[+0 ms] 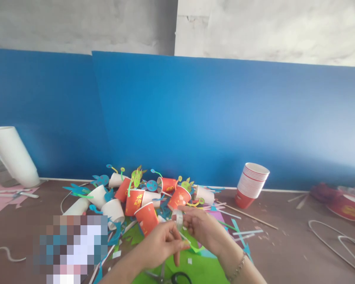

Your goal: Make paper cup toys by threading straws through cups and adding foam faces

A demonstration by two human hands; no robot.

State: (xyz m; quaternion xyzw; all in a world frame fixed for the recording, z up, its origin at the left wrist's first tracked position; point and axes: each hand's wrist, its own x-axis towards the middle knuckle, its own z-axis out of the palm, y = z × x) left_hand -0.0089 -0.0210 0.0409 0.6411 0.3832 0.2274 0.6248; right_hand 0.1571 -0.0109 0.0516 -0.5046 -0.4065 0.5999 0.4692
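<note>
My right hand [203,227], a bracelet on its wrist, has its fingers closed on a roll of clear tape [179,219]. Beside it, my left hand [162,243] pinches a thin pale strip [184,237] between thumb and fingers; whether this is tape or paper is unclear. Beneath both hands lies green paper [208,270] with small white scraps on it. Scissors [180,277] with dark handles rest on that paper at the bottom edge. Just beyond my left hand, a red paper cup [147,218] leans among other cups.
Red and white cups with paper faces and antennae [137,178] are heaped along the blue panel [210,118]. A cup stack [252,185] stands right of them. Straws and a wooden stick [248,215] lie nearby. White cable [340,236] loops at right; a white roll [14,157] leans left.
</note>
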